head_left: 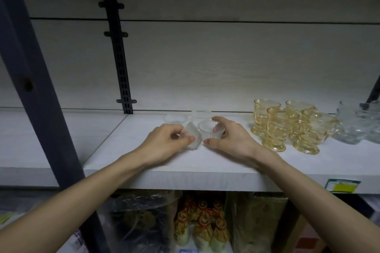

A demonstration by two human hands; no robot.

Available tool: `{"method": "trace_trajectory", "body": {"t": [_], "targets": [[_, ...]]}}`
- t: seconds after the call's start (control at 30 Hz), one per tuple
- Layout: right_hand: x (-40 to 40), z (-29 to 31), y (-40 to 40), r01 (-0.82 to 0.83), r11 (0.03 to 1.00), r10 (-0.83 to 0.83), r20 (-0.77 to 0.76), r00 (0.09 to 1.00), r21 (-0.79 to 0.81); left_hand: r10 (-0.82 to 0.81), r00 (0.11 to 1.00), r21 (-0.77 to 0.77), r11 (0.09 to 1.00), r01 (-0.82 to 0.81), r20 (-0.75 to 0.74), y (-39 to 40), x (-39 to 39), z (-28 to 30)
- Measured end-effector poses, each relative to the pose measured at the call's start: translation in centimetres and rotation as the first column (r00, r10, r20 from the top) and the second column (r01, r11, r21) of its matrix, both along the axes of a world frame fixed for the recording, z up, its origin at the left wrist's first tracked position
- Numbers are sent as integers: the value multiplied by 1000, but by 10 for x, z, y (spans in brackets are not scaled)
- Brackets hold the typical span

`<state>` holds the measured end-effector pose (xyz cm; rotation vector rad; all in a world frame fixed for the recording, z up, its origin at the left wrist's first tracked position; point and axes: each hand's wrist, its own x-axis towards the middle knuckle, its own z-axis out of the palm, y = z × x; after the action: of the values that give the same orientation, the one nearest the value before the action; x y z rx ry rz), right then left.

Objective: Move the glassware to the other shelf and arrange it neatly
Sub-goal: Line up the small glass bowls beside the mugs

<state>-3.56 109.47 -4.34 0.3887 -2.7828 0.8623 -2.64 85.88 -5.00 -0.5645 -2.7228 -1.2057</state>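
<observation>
Left hand (164, 141): fingers pinched round a small clear ribbed glass (192, 136), tipped on its side on the white shelf (144, 162).
Right hand (228, 137): half-open, cupped round an upright ribbed cup (210, 132), thumb at its base.
Further right: amber footed glasses (287, 125) clustered, clear bowls (357, 123) beyond.

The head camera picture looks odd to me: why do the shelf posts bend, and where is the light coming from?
Head view: wide-angle lens bows the dark post and edges; light pools on the white shelf behind both hands, corners dim; the tilted glass in the left hand looks blurred.
</observation>
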Motion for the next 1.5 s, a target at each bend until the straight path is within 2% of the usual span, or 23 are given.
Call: {"method": "trace_trajectory", "body": {"t": [0.13, 0.3, 0.4, 0.5, 0.6, 0.7, 0.8, 0.9, 1.03, 1.13, 1.2, 1.33, 1.5], "targets": [[0, -3, 3, -20, 1000, 20, -22, 1000, -21, -133, 977, 176, 979, 103, 166, 4, 8, 8], [0, -4, 1, 32, 987, -55, -140, 989, -160, -173, 964, 235, 964, 123, 203, 5, 18, 9], [-8, 7, -6, 27, 970, -77, -200, 977, -242, -92, 991, 264, 963, 63, 101, 4, 21, 15], [-29, 21, -13, 61, 952, -126, -202, 971, -301, 95, 990, 280, 958, -61, -107, -1, 10, 37], [-51, 28, -22, 108, 917, -171, -133, 976, -383, 231, 930, 112, 972, -207, -284, -11, -19, 52], [-67, 24, -29, 141, 910, -180, -67, 981, -391, 299, 907, -1, 950, -313, -297, -7, -42, 53], [-75, 18, -32, 149, 920, -162, -4, 987, -363, 279, 931, -99, 946, -308, -234, -4, -59, 41], [-77, 13, -33, 113, 943, -103, 50, 993, -313, 244, 956, -117, 957, -264, -162, -6, -65, 28], [-75, 12, -33, 67, 962, -50, 69, 996, -264, 208, 971, -58, 975, -216, -119, -7, -66, 22], [-72, 11, -32, 52, 973, -38, 66, 997, -226, 191, 976, -93, 975, -201, -103, -8, -68, 19], [-69, 11, -29, 52, 975, -40, 61, 997, -218, 195, 977, -64, 978, -201, -86, -8, -68, 18], [-55, 11, -22, 60, 969, -43, 77, 996, -241, 163, 987, 27, 986, -163, -7, -6, -64, 16], [-35, 4, -13, 89, 953, -65, 92, 994, -289, 105, 994, 72, 992, -105, 3, -1, -53, 13]]}}
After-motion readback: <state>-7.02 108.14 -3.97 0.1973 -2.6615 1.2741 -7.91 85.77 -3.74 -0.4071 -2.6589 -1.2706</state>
